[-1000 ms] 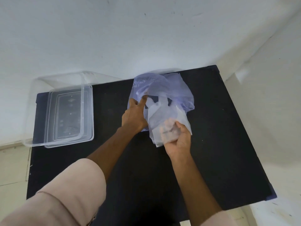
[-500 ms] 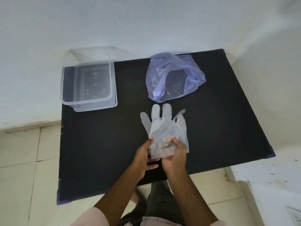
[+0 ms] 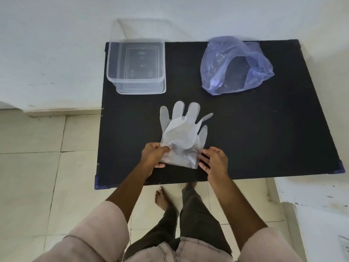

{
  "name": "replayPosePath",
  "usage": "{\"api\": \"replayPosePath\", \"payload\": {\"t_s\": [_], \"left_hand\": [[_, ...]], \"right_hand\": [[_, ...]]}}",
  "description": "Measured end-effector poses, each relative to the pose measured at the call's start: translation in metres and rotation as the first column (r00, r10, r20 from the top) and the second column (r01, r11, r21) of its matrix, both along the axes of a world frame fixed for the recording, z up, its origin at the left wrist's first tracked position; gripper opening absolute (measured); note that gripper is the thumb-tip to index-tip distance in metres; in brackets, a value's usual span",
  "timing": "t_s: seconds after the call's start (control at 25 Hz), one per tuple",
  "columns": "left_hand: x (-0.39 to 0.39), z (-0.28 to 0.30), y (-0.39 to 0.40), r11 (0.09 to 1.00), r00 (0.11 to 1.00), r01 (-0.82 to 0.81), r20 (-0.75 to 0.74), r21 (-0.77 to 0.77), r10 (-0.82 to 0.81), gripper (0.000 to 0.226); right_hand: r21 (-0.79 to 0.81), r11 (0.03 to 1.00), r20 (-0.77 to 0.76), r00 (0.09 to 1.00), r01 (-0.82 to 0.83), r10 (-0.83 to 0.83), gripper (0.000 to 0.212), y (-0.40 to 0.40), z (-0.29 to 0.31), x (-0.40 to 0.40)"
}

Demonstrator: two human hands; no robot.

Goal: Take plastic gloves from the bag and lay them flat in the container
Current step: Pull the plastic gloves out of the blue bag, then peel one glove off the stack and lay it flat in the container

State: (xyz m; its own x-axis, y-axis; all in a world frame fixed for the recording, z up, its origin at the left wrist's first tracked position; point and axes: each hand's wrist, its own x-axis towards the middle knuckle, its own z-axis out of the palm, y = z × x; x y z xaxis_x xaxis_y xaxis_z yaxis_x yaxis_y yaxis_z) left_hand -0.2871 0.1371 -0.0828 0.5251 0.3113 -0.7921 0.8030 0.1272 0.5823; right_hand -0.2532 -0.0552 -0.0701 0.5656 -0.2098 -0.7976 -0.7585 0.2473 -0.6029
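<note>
Clear plastic gloves [image 3: 182,133] lie stacked on the black table [image 3: 264,138] near its front edge, fingers pointing away from me. My left hand [image 3: 154,155] pinches the cuff's left corner. My right hand [image 3: 212,159] is at the cuff's right edge with fingers spread, touching it; I cannot tell if it grips. The blue plastic bag [image 3: 236,63] lies open at the back right. At the back left stands the clear rectangular container [image 3: 137,64], with nothing inside it.
A white wall runs behind the table. Tiled floor, my legs and a bare foot [image 3: 162,199] show below the table's front edge. A white surface [image 3: 321,205] is at the right.
The gloves came out of the bag and now lie near the front edge. My hands have spread apart to the cuff's two sides. The view has pulled back.
</note>
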Motion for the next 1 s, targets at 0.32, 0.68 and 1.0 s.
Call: {"api": "replayPosePath", "payload": {"t_s": [0.32,0.68,1.0], "left_hand": [[-0.027,0.003,0.024,0.952,0.976,-0.214,-0.001,-0.218,0.219,0.027],[-0.03,0.002,0.018,0.948,0.964,-0.235,0.072,-0.214,0.255,0.025],[-0.029,-0.004,0.013,0.963,0.968,-0.213,0.098,-0.163,0.23,0.022]], "right_hand": [[-0.839,0.39,0.227,0.408,-0.379,0.884,0.04,0.03,-0.001,-0.022],[-0.881,0.152,0.084,0.168,-0.448,0.982,0.053,0.074,-0.019,-0.033],[-0.896,0.217,0.127,0.243,-0.388,0.962,0.021,0.083,-0.005,-0.025]]}}
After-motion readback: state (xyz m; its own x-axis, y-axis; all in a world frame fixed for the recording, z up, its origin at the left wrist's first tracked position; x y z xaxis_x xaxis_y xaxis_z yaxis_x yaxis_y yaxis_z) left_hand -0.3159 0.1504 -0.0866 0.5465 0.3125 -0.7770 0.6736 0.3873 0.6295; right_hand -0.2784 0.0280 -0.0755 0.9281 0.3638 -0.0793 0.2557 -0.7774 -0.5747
